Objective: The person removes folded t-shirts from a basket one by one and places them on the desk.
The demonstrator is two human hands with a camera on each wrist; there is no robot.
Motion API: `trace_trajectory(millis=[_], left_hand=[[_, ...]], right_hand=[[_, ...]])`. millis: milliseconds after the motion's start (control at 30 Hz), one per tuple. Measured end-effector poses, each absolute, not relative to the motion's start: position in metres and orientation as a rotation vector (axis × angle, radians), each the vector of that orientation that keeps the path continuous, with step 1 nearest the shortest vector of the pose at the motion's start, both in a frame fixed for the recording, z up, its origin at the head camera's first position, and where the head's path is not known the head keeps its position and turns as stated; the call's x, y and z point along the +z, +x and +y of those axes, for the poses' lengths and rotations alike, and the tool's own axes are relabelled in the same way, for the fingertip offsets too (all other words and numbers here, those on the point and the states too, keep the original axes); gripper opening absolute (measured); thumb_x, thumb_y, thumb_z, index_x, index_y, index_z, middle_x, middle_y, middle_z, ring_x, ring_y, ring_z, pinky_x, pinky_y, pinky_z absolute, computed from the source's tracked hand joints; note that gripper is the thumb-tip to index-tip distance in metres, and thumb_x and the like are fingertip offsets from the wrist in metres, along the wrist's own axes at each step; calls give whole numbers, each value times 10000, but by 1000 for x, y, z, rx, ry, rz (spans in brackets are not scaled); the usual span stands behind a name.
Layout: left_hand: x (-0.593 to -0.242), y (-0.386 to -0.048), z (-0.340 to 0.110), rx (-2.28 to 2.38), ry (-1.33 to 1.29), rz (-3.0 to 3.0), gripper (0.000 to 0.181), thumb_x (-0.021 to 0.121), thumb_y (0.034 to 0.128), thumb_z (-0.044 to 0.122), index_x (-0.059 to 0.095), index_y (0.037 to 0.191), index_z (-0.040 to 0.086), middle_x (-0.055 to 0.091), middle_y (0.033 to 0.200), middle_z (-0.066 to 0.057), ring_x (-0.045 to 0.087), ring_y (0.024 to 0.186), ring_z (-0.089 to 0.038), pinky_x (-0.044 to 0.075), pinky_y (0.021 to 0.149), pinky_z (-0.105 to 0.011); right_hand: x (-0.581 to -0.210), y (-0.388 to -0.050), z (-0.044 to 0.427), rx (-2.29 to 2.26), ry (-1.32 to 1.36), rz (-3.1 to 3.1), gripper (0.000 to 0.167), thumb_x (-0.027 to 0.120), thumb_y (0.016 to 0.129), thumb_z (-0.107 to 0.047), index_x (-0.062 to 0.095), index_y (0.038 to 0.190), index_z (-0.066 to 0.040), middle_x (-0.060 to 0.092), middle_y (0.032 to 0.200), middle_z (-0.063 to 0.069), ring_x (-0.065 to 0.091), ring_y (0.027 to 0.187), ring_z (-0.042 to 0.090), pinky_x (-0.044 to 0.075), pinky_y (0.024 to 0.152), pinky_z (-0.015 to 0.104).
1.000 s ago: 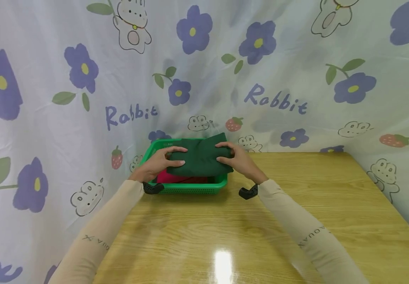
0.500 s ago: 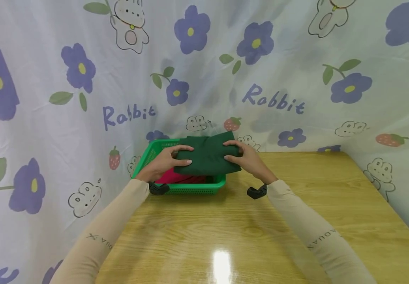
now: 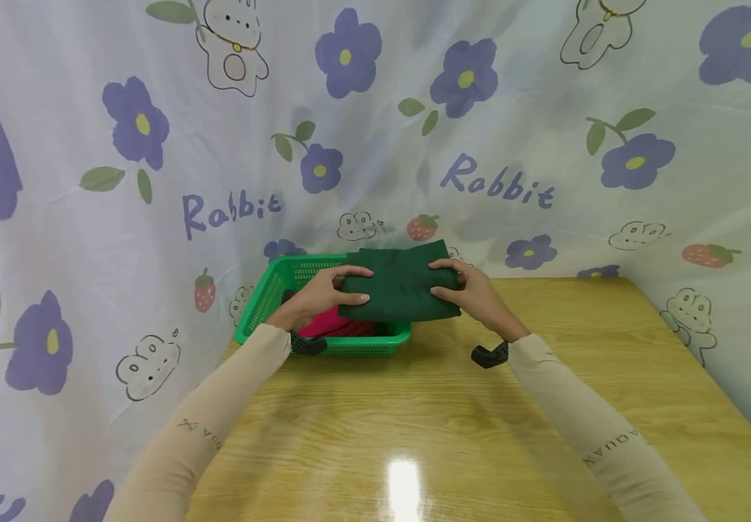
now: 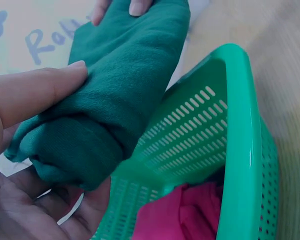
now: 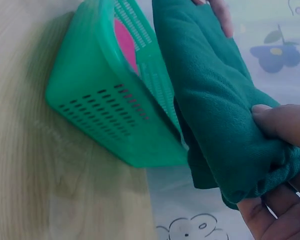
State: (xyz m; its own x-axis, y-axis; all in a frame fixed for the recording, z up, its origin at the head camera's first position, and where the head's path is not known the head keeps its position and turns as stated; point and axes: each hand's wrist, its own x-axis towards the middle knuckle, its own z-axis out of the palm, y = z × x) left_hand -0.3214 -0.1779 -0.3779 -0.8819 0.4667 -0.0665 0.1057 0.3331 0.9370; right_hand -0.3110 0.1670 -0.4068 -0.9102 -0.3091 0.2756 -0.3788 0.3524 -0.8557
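A folded dark green cloth (image 3: 401, 286) hangs in the air over the right part of a green plastic basket (image 3: 251, 304). My left hand (image 3: 323, 293) grips its left end, thumb on the near face and fingers round the other side. At the other end my right hand (image 3: 473, 293) holds it in the same way. Both wrist views show the fabric (image 4: 125, 85) as a thick, soft bundle of layers. Inside the basket lies a crimson cloth (image 4: 182, 212), partly hidden by the left hand and the green bundle. Something dark lies beside it.
The basket stands at the back left of a wooden table (image 3: 349, 420), close to a patterned curtain (image 3: 375, 130) along the back and left. More tabletop extends to the right and front. Each wrist wears a black camera mount (image 3: 489, 355).
Both hands have moved to the right with the green cloth, from above the basket's middle to past its right rim. More of the basket's inside shows on the left.
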Motion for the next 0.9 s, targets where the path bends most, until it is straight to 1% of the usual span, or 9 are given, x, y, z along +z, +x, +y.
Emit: trace_trajectory(millis=[33,100,200,267,333,433,500,733,900], left_hand=[[-378,-322,-175,1571,514,2271,531,828,903,283,632,1396,284,611,1361,-89,614,1206,-284,498,1025,-481],[-379,-323,-170,1589,520,2249,526,827,905,267,634,1395,273,655,1289,-121,654,1149,-291,528,989,-458],[-379,-324,-163,1608,530,2226,521,827,906,239,640,1392,259,674,1258,-132,677,1116,-289,548,961,-435],[-379,-325,-158,1612,539,2214,517,824,909,227,640,1391,252,675,1256,-132,680,1114,-289,555,953,-433],[-379,-326,-154,1607,548,2211,515,824,909,225,642,1390,251,678,1253,-133,682,1113,-288,557,952,-433],[-379,-327,-148,1601,558,2209,515,827,906,234,644,1387,256,681,1250,-130,681,1113,-285,556,953,-432],[-380,-328,-144,1599,566,2209,515,830,903,237,647,1384,258,682,1250,-127,682,1114,-284,557,954,-429],[-384,-330,-128,1598,586,2220,490,839,894,226,674,1354,251,681,1248,-112,685,1110,-271,567,939,-415],[-386,-331,-115,1620,600,2179,485,833,898,209,675,1355,247,691,1242,-114,689,1112,-273,563,948,-415]], right_hand=[[-407,-311,169,1633,639,-2527,429,766,964,-264,633,1372,-275,605,1120,134,530,785,303,466,614,348],[-409,-310,174,1636,625,-2529,432,766,964,-265,632,1374,-272,600,1276,148,551,822,298,478,629,348],[-410,-309,180,1624,602,-2544,439,764,964,-277,625,1380,-281,589,1317,161,555,853,296,480,650,355],[-411,-309,184,1616,591,-2549,444,764,964,-285,622,1385,-279,592,1321,147,572,884,289,493,674,358],[-412,-308,188,1608,584,-2554,448,765,963,-293,617,1386,-283,628,1189,149,586,891,293,499,689,366],[-413,-308,194,1626,582,-2551,455,763,964,-289,610,1393,-270,639,1193,131,629,934,289,525,724,383],[-412,-306,198,1640,576,-2552,455,760,967,-284,606,1395,-267,643,1182,141,635,932,298,521,721,401],[-414,-301,213,1657,560,-2558,501,745,980,-235,575,1450,-207,553,1392,148,635,1014,318,550,759,401],[-417,-301,225,1636,542,-2566,497,753,972,-262,581,1437,-229,597,1331,171,652,1054,315,577,797,396]])
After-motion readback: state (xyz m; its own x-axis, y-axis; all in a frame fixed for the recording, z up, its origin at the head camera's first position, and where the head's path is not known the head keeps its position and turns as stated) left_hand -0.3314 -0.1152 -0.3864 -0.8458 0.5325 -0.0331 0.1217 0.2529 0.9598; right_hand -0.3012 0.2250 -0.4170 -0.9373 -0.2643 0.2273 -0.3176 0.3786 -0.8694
